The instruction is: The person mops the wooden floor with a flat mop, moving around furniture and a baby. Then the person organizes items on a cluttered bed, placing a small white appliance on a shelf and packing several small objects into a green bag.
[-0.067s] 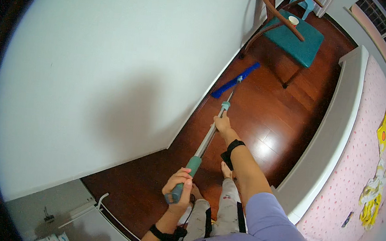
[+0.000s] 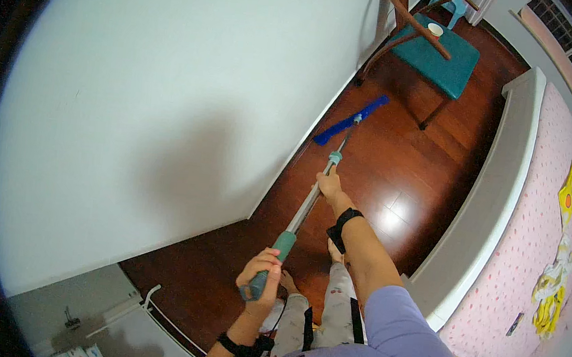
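the view comes from a fisheye camera on the person's head, looking steeply down and forward, nearer the left hand (image 2: 262, 269) than the right hand (image 2: 329, 183). it spans the white wall (image 2: 123, 96) at left, floor (image 2: 429, 171) mid-frame and bed (image 2: 492, 309) at right, edges bending toward the rim.

With the dial centred on the view, a smooth white wall (image 2: 116, 96) spans eight to twelve o'clock, its foot meeting a glossy red-brown wooden floor (image 2: 429, 171). On this floor, between one and two, lies a long blue fabric mop head (image 2: 342, 126), near the wall; its slim silver metal pole (image 2: 302, 210) slants back toward six. Beyond the head, also between one and two, stands a brown curved-arm chair with a square teal seat (image 2: 439, 63), bearing a small round cup (image 2: 435, 30). Toward three and four, a pink dotted mattress (image 2: 494, 285) lies right of a long white bed rail (image 2: 479, 222), yellow packaging (image 2: 569, 193) on it at three.
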The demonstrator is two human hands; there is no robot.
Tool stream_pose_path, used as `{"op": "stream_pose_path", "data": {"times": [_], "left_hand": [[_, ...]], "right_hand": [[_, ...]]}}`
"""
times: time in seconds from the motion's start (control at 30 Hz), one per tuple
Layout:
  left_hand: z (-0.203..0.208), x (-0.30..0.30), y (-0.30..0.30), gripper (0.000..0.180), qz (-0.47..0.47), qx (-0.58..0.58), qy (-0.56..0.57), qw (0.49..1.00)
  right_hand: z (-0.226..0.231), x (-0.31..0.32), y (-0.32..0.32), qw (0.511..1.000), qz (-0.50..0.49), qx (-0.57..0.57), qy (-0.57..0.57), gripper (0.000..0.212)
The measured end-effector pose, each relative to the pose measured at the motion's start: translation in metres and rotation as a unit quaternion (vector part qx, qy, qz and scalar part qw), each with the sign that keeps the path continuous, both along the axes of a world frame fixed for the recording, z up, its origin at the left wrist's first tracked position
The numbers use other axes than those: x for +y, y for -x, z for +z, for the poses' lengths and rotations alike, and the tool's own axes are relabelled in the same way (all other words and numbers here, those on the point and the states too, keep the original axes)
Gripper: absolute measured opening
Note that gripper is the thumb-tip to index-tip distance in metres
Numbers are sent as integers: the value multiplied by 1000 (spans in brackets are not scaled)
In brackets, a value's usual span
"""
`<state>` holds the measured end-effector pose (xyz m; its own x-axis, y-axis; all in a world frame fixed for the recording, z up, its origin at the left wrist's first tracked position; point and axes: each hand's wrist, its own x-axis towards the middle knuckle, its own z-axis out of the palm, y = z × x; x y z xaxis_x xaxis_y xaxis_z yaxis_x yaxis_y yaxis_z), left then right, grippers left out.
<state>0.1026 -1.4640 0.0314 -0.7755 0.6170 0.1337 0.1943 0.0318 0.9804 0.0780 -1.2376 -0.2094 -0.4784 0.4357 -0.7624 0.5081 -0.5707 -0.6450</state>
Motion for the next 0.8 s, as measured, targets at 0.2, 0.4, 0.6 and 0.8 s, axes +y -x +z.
{"op": "stream_pose_path", "data": {"times": [0.2,0.4,0.6,0.8], "left_hand": [[51,-66,33,10,-144,25,43,988],[106,-178,56,12,-237,24,64,969],[152,-293,77,18,-194,7,94,976],[191,-364,72,21,-198,24,91,976]], "right_hand": [[47,-77,-31,994,-58,14,97,77],[89,-219,-52,976,-91,-33,195,73],[106,-379,-23,962,-97,-8,255,67],[116,-484,-16,911,-74,41,404,30]]}}
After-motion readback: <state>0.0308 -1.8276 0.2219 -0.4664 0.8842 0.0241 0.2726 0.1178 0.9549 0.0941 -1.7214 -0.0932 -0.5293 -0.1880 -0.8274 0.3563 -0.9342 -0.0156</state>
